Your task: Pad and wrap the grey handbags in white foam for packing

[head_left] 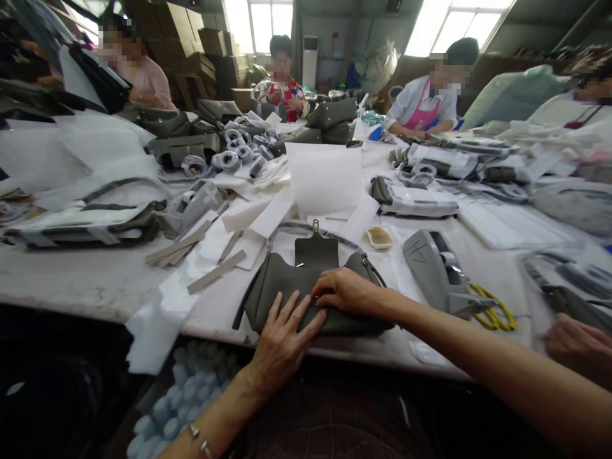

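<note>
The bag [275,280] lies under both hands: left hand [283,331] resting, fingers spread; right hand [347,290] curled, whether pinching I cannot tell. Too light a left hold could let it skid.

Daylight pours through two bright, overexposed windows at the back, one multi-paned window [259,27] left of centre and a slanting one [459,27] to the right. Between them, a dim grey-green wall [327,57] stands behind a tall white cabinet-like unit [310,60]. Brown cardboard boxes [174,29] are stacked high at the left, and a dark sloping beam [581,27] crosses the upper right corner. A broad, whitish worktop [95,274] spans the foreground, its front edge scuffed; beneath it lies deep shadow.
</note>
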`<state>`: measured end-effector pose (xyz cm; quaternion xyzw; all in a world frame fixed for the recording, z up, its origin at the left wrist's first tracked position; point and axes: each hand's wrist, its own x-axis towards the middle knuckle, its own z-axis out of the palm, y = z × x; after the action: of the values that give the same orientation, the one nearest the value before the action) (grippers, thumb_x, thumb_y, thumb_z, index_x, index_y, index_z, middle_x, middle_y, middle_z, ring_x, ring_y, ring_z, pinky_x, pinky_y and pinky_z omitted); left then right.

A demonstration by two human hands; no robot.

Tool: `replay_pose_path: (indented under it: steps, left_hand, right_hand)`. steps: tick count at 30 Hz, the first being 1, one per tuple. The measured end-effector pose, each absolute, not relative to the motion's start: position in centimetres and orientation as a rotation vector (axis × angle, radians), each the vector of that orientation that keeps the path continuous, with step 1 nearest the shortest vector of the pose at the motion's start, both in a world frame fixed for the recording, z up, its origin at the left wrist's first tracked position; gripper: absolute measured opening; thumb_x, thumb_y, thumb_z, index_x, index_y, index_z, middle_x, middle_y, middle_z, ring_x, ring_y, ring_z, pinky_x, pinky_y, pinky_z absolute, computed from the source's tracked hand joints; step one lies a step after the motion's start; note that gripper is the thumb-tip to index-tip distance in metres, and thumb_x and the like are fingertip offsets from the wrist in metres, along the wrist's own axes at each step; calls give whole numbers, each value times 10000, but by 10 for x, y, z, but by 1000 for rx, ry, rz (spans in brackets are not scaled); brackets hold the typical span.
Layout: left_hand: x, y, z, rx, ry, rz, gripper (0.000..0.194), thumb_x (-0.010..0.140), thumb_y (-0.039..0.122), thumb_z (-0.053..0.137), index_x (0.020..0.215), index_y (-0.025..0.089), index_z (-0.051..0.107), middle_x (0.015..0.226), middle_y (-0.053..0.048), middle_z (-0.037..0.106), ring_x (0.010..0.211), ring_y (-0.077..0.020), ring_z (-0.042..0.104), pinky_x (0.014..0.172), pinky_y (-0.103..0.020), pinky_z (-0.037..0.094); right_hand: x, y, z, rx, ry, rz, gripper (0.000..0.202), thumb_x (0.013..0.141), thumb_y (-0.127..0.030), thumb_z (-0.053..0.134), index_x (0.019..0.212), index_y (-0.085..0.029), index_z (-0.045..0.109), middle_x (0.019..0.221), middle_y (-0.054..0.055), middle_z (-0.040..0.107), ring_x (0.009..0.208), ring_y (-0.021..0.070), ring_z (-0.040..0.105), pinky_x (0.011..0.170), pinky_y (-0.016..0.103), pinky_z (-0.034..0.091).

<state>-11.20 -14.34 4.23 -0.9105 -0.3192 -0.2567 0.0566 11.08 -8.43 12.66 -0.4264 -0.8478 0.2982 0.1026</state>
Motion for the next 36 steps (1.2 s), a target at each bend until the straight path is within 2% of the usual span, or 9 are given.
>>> replay_pose_path:
  steps: [3, 9, 16, 19, 22, 24, 28, 31, 36]
  left_hand:
    - [-116, -145, 42, -2760, -909, -951, 446, 946, 187, 524, 1379, 291, 551, 1333, -79, 617, 1357, -274, 476, 1188, -538, 304]
    - [-116, -142, 38, -2759, -883, -980, 453, 944, 165, 500, 1373, 299, 561, 1283, -69, 652, 1326, -252, 512, 1197, -520, 298]
    - [-114, -142, 37, -2777, -899, -945, 460, 953, 176, 490, 1389, 314, 545, 1308, -78, 639, 1332, -256, 504, 1195, -534, 276]
    - [-111, -142, 37, -2785, -962, -876, 451, 967, 259, 519, 1411, 341, 516, 1343, -80, 618, 1340, -267, 494, 1185, -541, 286]
    - [-107, -142, 38, -2780, -1028, -801, 499, 948, 396, 574, 1435, 378, 473, 1406, -73, 575, 1351, -295, 481, 1160, -555, 316]
    - [-106, -142, 38, -2780, -1038, -740, 551, 930, 450, 591, 1456, 390, 438, 1443, -73, 543, 1354, -317, 474, 1137, -566, 342]
    - [-105, -142, 36, -2743, -1042, -681, 593, 925, 455, 596, 1480, 397, 393, 1454, -82, 532, 1348, -344, 479, 1099, -582, 379]
    - [-105, -143, 35, -2736, -1023, -619, 634, 909, 449, 627, 1487, 396, 373, 1466, -90, 518, 1349, -354, 477, 1079, -591, 402]
    - [-115, -140, 54, -2808, -899, -523, 780, 783, 449, 776, 1465, 355, 410, 1464, -127, 512, 1310, -386, 514, 1008, -621, 469]
  right_hand:
    - [106, -69, 131, -1075, -2719, 856, 128, 852, -143, 671, 939, -165, 761, 876, 36, 719, 805, 152, 652, 742, 237, 470]
    - [100, -46, 152, -531, -3230, 600, 120, 848, -70, 633, 852, -149, 723, 852, 23, 675, 693, 122, 583, 579, 241, 371]
    - [85, -36, 148, -41, -3432, 238, 199, 948, -110, 518, 918, -175, 704, 923, 53, 684, 801, 160, 603, 630, 275, 392]
    - [84, -34, 149, 130, -3444, 106, 239, 977, -153, 488, 886, -190, 706, 926, 64, 692, 841, 175, 610, 688, 295, 417]
    - [89, -35, 163, -46, -3434, 69, 201, 973, -177, 518, 918, -180, 711, 942, 67, 703, 856, 181, 624, 737, 306, 436]
    - [96, -42, 177, -371, -3287, 105, 182, 967, -205, 549, 1067, -174, 698, 1011, 73, 710, 902, 189, 639, 788, 316, 456]
    - [107, -79, 185, -1059, -2686, 250, 390, 960, -347, 589, 1319, -194, 593, 1217, 92, 684, 1110, 212, 628, 962, 355, 471]
    - [113, -112, 151, -1287, -2490, 213, 529, 952, -440, 582, 1411, -184, 517, 1403, 119, 583, 1356, 260, 471, 1160, 479, 321]
    - [125, -130, 84, -1470, -2567, 264, 642, 947, -592, 492, 1477, -232, 446, 1562, 103, 395, 1472, 306, 295, 1204, 578, 209]
